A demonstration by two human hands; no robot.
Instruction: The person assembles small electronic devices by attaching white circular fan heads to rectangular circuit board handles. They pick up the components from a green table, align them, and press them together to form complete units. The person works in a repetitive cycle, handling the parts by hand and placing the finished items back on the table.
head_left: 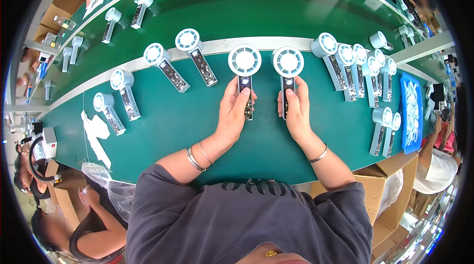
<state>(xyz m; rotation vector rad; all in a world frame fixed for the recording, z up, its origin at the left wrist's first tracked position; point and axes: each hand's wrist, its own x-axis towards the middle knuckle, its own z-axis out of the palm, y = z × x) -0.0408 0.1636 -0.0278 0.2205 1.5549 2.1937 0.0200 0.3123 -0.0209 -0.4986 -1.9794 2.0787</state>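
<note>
Two light blue handheld fans are held upright side by side over the green table [187,121], their round grilles away from me. My left hand [234,106] is closed around the handle of the left fan [245,60], its thumb on the dark front panel. The right fan [288,61] sits in my right hand [297,108], the thumb pressed on its panel too. Both handles show dark fronts with exposed electronic parts. Left of my hands lie several more fans, the nearest being one fan [197,56] tilted on the table. The backs of both held fans are hidden.
Several fans [348,69] cluster at the right, beside a blue tray [412,116] of pale ring-like parts. White cloth or gloves [96,131] lie at the left. A raised pale rail [217,47] crosses behind. Cardboard boxes [395,190] stand at lower right. Co-workers sit on both sides.
</note>
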